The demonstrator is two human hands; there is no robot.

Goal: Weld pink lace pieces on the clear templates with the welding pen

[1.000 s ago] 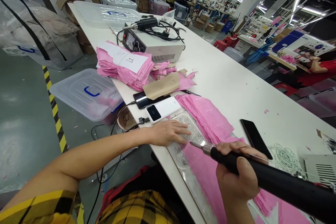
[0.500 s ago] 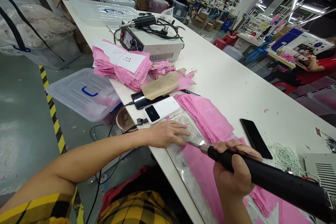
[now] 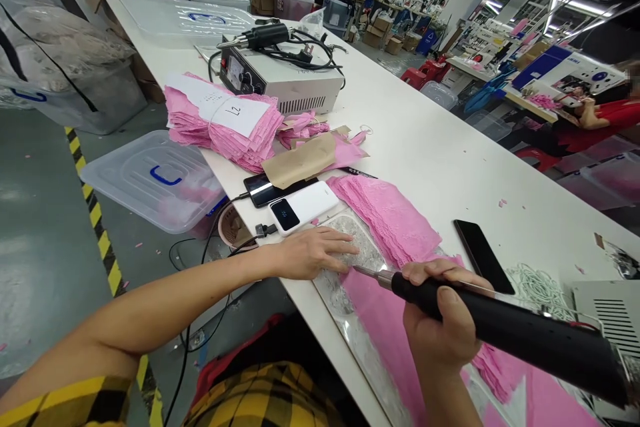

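Note:
My right hand [image 3: 443, 320] is wrapped round a thick black handheld tool [image 3: 505, 323] with a thin pointed metal tip, which looks like an ultrasonic cutter. Its tip comes down at the upper edge of a pink fabric piece [image 3: 383, 327]. Close to that tip, my left hand [image 3: 317, 252] lies with its fingers stretched out over a clear, scuffed plastic sheet [image 3: 360, 235] and the fabric's edge. Beyond the fingers rests a stack of pink lace-edged pieces [image 3: 387, 217]. A white power bank [image 3: 303, 207] with a lit display sits just past my left wrist.
A pink stack under paper marked L2 [image 3: 233, 113] lies near a white control box [image 3: 280, 80] carrying another black tool. Brown paper [image 3: 300, 160] covers part of a phone. To the right are a black phone [image 3: 483, 257] and pale cord [image 3: 537, 287]. A lidded plastic bin [image 3: 155, 180] stands below.
The whole view has shifted slightly, so things sit a little further left. Both hands and the black tool keep nearly the same places relative to the pink fabric.

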